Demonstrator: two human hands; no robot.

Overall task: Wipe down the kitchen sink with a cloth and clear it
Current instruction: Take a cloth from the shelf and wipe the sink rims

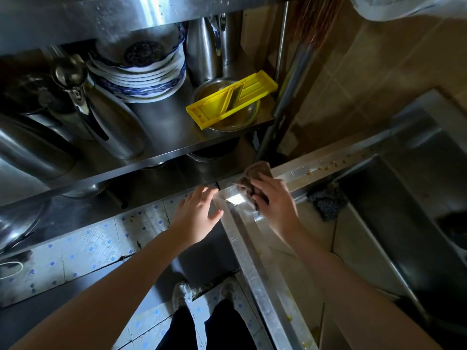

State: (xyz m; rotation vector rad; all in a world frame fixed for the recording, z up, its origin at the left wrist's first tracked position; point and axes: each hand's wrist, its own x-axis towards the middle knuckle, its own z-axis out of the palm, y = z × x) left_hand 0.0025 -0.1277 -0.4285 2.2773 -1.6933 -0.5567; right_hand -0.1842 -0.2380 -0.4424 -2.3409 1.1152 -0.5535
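The steel sink [255, 263] runs along the right, its rim meeting at a corner near the middle of the view. My right hand [274, 200] presses a brown cloth [252, 176] onto that corner of the rim. My left hand [198, 213] hovers just left of the corner, fingers spread, holding nothing. A dark scouring pad [327, 202] lies inside the basin against its wall. Yellowish food crumbs [328, 165] dot the far rim.
A steel shelf rack on the left holds stacked blue-and-white plates [141, 79], a steel jug [108, 122], and a yellow slicer [231, 99] across a metal bowl. A metal pole [283, 107] leans by the tiled wall. My shoes [202, 294] stand on the tiled floor.
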